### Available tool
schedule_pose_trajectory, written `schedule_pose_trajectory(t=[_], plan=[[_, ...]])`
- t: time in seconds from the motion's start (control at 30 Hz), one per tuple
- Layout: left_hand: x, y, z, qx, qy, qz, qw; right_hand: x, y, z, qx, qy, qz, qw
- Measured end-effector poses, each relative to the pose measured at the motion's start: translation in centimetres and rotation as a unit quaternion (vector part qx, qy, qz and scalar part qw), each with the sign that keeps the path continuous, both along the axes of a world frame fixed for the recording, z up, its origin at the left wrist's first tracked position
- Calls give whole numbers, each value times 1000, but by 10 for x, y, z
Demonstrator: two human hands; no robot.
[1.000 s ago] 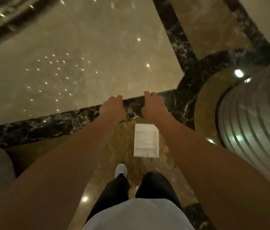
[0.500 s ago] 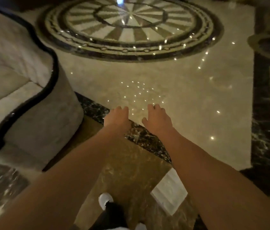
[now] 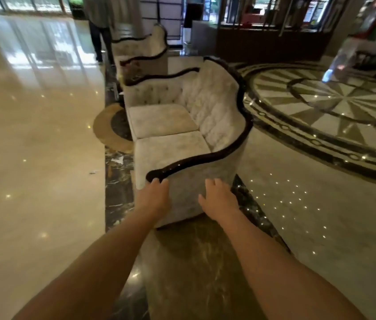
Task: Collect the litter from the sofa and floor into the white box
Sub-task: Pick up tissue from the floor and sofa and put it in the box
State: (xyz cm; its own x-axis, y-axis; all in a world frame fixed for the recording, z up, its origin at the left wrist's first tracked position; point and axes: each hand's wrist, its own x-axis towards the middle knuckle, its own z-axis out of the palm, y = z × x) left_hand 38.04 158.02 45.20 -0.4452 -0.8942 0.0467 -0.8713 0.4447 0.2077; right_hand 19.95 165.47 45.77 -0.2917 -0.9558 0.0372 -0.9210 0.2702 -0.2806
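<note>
A cream two-seat sofa [image 3: 170, 144] with dark wavy trim stands straight ahead, its near armrest facing me. My left hand [image 3: 153, 196] and my right hand [image 3: 219, 196] are stretched out in front of that armrest, both holding nothing, fingers loosely apart. On the dark marble strip left of the sofa lies a white scrap of paper [image 3: 117, 160], and a small dark bit of litter [image 3: 92, 173] lies on the beige floor beside it. The seat cushions look bare. The white box is out of view.
A second matching sofa [image 3: 143, 56] stands behind the first. A person [image 3: 99, 31] stands at the far left by it. A round patterned floor inlay [image 3: 334, 112] spreads to the right. A dark counter [image 3: 272, 42] is at the back. Polished beige floor [image 3: 32, 158] lies left.
The view has swung up and left from the floor to the sofa. The white box, at my feet before, has dropped out of view. Both hands stay outstretched and hold nothing.
</note>
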Motion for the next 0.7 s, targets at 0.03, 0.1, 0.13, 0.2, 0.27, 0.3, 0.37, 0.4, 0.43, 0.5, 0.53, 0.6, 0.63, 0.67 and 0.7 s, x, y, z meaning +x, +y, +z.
schedule_pose_trajectory(t=[0.03,0.1,0.13,0.2,0.27,0.3,0.37,0.4,0.43,0.5,0.53,0.6,0.63,0.67,0.7], plan=[[33,-22,-3,9,1,38,999,33,-32,-1,-5,2,27,1000],[82,-52,-9,26,0,88,996,90,-81,0,-14,-3,75,997],[113,-71,-12,31,-4,115,993,126,-111,-1,-16,-8,105,994],[160,-96,-14,37,-9,151,988,184,-155,-3,0,-8,151,989],[208,-122,-18,48,-13,190,980,238,-192,-6,15,10,209,978],[227,-132,-20,53,-16,206,977,256,-207,-7,18,4,223,975],[266,-163,-29,65,-13,240,969,290,-246,-13,20,-14,237,971],[285,-182,-35,70,-10,254,965,306,-270,-17,29,-12,243,970],[296,-195,-37,74,-10,259,963,314,-286,-20,38,-12,245,969],[318,-232,-47,83,-15,266,960,330,-330,-31,58,-17,245,968],[328,-258,-56,84,-17,268,959,339,-360,-41,61,-18,247,967],[340,-304,-69,86,-18,275,957,348,-410,-57,66,-20,237,969],[347,-334,-77,94,-15,279,956,353,-441,-65,71,-28,227,971],[350,-354,-81,103,-16,279,955,355,-461,-70,76,-33,214,973],[354,-393,-88,122,-21,279,952,359,-498,-79,96,-36,201,974]])
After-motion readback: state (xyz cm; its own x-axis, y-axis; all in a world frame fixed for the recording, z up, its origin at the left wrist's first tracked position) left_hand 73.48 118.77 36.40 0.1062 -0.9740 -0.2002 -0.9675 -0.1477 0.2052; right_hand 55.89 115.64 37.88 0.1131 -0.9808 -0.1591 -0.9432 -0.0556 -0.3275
